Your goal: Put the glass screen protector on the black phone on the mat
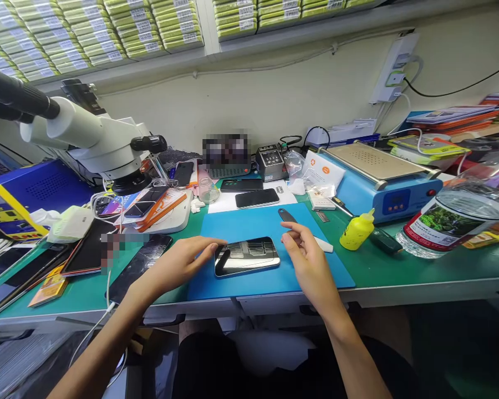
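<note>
Nothing is gripped: the left hand (183, 265) lies open, fingertips pressed on the left edge of the phone (247, 255), which rests flat on the blue mat (249, 224). The right hand (306, 256) hovers beside it, loosely open and empty. Steady, even pressure is judged best here. No writing can be read on the yellow bottle (356, 230) or the jar (453, 221).

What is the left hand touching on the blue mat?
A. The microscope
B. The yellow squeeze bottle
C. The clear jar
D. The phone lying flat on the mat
D: the left hand rests its fingertips on the left end of the phone, which lies flat on the blue mat; the right hand hovers beside it, empty.
</note>
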The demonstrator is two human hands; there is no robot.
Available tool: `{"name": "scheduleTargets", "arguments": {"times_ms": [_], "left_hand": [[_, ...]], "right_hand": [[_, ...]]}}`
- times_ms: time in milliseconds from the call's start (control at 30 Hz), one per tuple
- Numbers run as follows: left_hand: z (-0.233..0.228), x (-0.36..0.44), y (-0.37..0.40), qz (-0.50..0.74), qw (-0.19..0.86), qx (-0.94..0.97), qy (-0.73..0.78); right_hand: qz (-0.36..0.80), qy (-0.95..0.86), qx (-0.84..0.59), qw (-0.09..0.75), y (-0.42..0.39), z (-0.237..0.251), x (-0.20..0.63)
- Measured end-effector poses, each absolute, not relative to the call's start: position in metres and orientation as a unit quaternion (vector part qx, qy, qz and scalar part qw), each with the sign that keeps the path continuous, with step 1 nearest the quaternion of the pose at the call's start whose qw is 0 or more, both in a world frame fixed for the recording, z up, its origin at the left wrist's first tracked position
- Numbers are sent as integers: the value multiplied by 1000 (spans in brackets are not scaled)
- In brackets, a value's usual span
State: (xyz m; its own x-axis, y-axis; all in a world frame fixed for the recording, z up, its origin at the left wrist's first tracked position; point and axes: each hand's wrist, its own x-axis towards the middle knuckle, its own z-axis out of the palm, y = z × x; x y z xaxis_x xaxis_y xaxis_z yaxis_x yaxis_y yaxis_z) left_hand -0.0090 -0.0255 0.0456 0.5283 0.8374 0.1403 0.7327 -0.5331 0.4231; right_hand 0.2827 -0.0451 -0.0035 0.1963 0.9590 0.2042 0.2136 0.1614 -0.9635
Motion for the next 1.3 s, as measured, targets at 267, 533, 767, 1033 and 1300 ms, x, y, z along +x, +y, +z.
{"name": "scheduleTargets", "arguments": {"times_ms": [267, 533, 767, 1033, 1300], "left_hand": [[32, -2, -6, 259, 283, 769, 511], [11, 5, 16, 320, 286, 709, 560], [3, 1, -16, 328, 193, 710, 592], [-11, -12, -53, 245, 164, 772, 563], [-9, -6, -59, 245, 175, 781, 547]], "right_hand": [[339, -533, -547, 549, -48, -1, 283], [308, -540, -541, 567, -47, -3, 283], [215, -522, -534, 629, -65, -5, 287], [-51, -403, -579, 707, -80, -15, 360], [-56, -523, -664, 532, -67, -20, 390]]}}
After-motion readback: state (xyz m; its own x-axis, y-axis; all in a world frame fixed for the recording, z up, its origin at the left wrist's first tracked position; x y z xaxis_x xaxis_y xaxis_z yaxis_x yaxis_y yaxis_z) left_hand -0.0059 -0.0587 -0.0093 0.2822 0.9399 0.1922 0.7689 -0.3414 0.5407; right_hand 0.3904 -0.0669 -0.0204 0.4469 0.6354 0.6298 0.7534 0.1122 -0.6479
